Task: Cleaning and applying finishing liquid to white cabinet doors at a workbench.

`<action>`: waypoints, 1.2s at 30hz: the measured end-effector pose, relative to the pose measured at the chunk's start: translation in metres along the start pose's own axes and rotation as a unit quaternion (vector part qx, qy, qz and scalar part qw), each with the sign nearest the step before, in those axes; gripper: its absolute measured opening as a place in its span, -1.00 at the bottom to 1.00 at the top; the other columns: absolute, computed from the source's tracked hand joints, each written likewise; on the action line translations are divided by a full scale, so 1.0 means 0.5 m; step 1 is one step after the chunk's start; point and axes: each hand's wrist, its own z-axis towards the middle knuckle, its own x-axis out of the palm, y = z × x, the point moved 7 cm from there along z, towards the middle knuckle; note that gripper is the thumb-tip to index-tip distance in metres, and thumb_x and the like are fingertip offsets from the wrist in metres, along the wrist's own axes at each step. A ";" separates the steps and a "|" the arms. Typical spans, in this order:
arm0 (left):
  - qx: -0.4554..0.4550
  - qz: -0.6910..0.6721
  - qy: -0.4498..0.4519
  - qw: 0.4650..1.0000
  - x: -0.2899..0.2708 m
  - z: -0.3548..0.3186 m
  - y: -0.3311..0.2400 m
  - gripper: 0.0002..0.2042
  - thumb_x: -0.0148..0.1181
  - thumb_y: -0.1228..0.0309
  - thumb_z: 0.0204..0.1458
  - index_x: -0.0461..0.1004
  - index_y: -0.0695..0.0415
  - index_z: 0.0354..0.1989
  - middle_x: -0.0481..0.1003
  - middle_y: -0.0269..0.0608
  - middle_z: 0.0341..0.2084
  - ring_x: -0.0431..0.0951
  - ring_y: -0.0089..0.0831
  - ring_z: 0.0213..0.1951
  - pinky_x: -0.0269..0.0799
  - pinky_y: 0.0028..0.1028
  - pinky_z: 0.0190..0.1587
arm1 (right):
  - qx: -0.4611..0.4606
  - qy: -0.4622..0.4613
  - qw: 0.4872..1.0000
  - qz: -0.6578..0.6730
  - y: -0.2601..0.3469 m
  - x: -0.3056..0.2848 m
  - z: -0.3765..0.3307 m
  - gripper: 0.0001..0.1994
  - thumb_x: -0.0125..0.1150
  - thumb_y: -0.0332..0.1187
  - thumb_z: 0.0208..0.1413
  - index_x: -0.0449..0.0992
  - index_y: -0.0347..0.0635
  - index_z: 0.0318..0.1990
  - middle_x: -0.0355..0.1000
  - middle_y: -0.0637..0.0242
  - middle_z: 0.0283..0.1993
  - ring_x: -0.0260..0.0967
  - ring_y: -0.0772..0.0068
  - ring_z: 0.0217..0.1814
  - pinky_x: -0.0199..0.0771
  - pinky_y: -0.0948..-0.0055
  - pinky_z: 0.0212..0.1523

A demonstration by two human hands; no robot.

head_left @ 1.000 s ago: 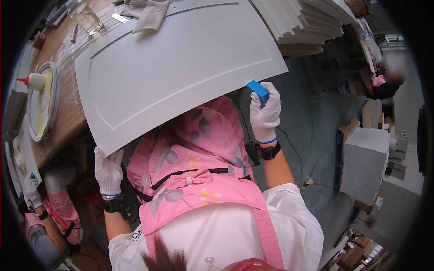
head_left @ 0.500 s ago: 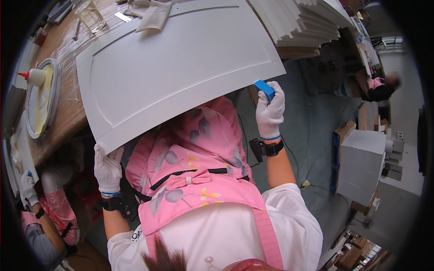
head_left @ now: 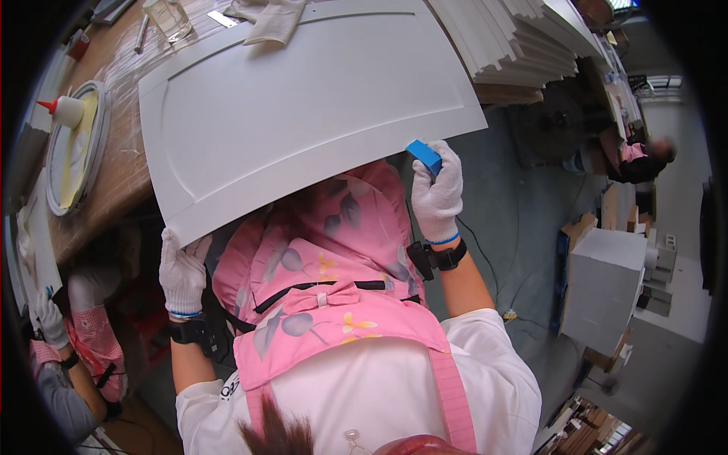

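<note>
We had the white rectangular panel with a recessed centre [head_left: 318, 106] on the brown, film-covered worktop [head_left: 117, 171], its near edge jutting out over our pink floral apron [head_left: 337, 324]. That overhang looked like the first risk: a hard push down on the near side could have tipped it. Our white-gloved left hand [head_left: 183, 274] touched the near-left corner, but we could not tell whether its fingers clamped or merely steadied it; a loose hold might have let the panel swing. Our white-gloved right hand [head_left: 440, 196] gripped a small blue rectangular block [head_left: 425, 157] by the near edge, toward the right; whether block and panel touched, we could not tell. Pressed at a slant, its corner might have scuffed the pale face. An off-white limp cloth [head_left: 274, 23] lay across the far edge and could have slid off at a jerk. At far right, a stack of white boards [head_left: 523, 45] sat near enough for a twist to chip something. At left, a wide swing might have jarred the white squeeze bottle with a red tip [head_left: 68, 111].
</note>
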 end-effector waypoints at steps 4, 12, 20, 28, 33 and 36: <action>-0.013 0.001 0.019 1.000 -0.006 0.003 0.004 -0.54 -0.01 0.14 0.29 0.28 0.13 0.26 0.42 -0.10 0.16 0.43 -0.15 0.18 0.29 -0.11 0.23 | -0.058 0.057 0.995 0.061 0.132 0.063 -0.019 -0.57 0.31 -0.49 0.02 0.33 -0.24 0.06 0.41 0.06 0.03 0.38 -0.04 0.05 0.42 0.18 0.06; 0.004 -0.001 0.004 1.000 0.017 -0.004 -0.005 -0.55 -0.01 0.18 0.29 0.27 0.20 0.23 0.48 0.01 0.07 0.56 -0.12 0.04 0.49 -0.12 0.08 | -0.010 0.018 1.000 -0.023 0.027 0.006 0.002 -0.58 0.29 -0.47 0.06 0.31 -0.26 0.07 0.40 0.07 0.00 0.38 -0.04 0.01 0.42 0.17 0.02; -0.002 -0.012 -0.006 1.000 0.003 0.000 0.002 -0.57 -0.01 0.18 0.29 0.30 0.20 0.22 0.49 0.00 0.05 0.56 -0.13 0.03 0.50 -0.13 0.07 | -0.083 0.069 0.994 0.018 0.126 0.054 -0.012 -0.52 0.34 -0.47 -0.02 0.33 -0.20 0.09 0.40 0.09 0.05 0.39 -0.01 0.05 0.44 0.19 0.05; -0.014 0.001 0.025 1.000 -0.005 0.005 0.002 -0.53 0.00 0.14 0.29 0.28 0.16 0.26 0.44 -0.08 0.14 0.46 -0.16 0.15 0.31 -0.11 0.22 | -0.057 0.028 0.997 -0.046 0.045 0.015 -0.012 -0.54 0.32 -0.43 0.05 0.31 -0.26 0.10 0.39 0.05 0.07 0.37 -0.04 0.05 0.42 0.17 0.06; -0.013 0.004 0.020 1.000 -0.001 0.003 0.001 -0.53 0.01 0.14 0.29 0.28 0.16 0.25 0.45 -0.09 0.12 0.47 -0.16 0.14 0.33 -0.12 0.21 | -0.103 0.064 0.993 -0.005 0.121 0.049 -0.021 -0.51 0.32 -0.44 0.03 0.31 -0.20 0.12 0.38 0.07 0.07 0.37 -0.02 0.05 0.42 0.17 0.06; -0.012 0.005 0.025 1.000 -0.002 0.005 0.001 -0.53 0.02 0.14 0.28 0.29 0.16 0.24 0.46 -0.09 0.12 0.48 -0.17 0.13 0.34 -0.12 0.20 | -0.090 0.037 0.993 -0.066 0.060 0.014 -0.006 -0.51 0.32 -0.45 0.03 0.31 -0.21 0.12 0.38 0.06 0.07 0.37 -0.05 0.03 0.42 0.16 0.05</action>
